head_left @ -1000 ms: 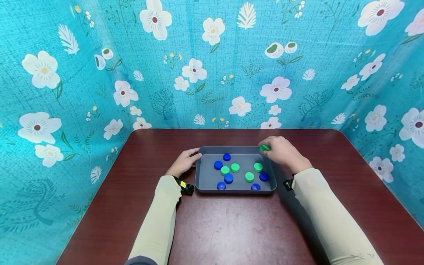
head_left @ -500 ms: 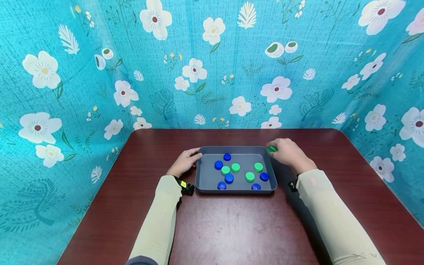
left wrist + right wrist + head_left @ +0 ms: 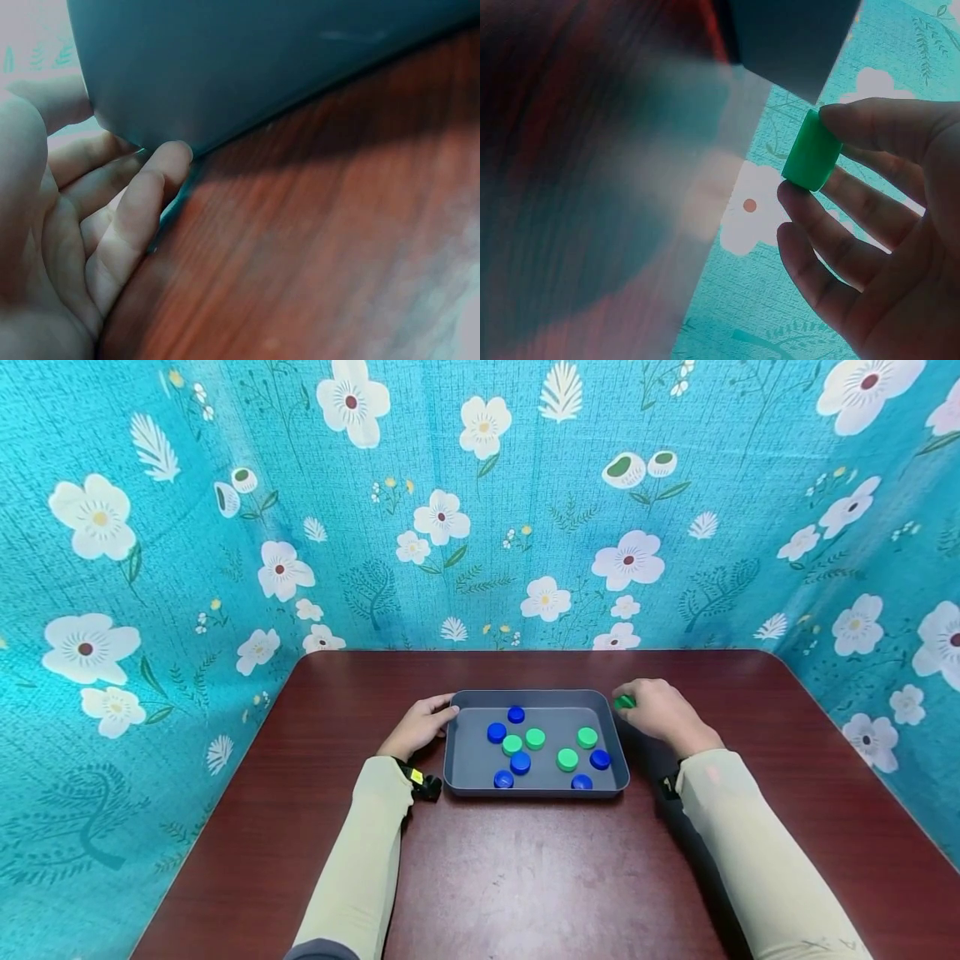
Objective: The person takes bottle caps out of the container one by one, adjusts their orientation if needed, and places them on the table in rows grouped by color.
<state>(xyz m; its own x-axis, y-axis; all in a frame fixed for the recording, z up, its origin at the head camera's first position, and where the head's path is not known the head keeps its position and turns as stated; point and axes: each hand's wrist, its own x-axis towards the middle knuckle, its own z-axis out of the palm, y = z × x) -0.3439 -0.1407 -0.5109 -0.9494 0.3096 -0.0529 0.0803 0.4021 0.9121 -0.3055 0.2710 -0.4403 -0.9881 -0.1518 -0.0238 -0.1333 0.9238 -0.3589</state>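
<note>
A grey rectangular tray (image 3: 472, 781) stands on the table with several blue and green bottle caps lying in it. My left hand (image 3: 414, 729) grips the tray's left side; in the left wrist view the thumb is at the wall's edge and fingers (image 3: 139, 206) curl at the lower corner. Just off the tray's far right corner, my right hand (image 3: 662, 712) pinches a green bottle cap (image 3: 812, 154) between thumb and fingertips, held on edge above the table. Inside the tray, a green cap (image 3: 587, 737) and a blue cap (image 3: 600, 760) are nearest that hand.
The dark red-brown table (image 3: 517, 877) extends around the tray on every side. A turquoise floral curtain (image 3: 480, 560) hangs behind the table's far edge and along both sides. Each wrist wears a black strap.
From above the tray's far right corner, my right hand has moved right and slightly nearer, past the rim, with the green bottle cap. The left hand and the tray stay in place.
</note>
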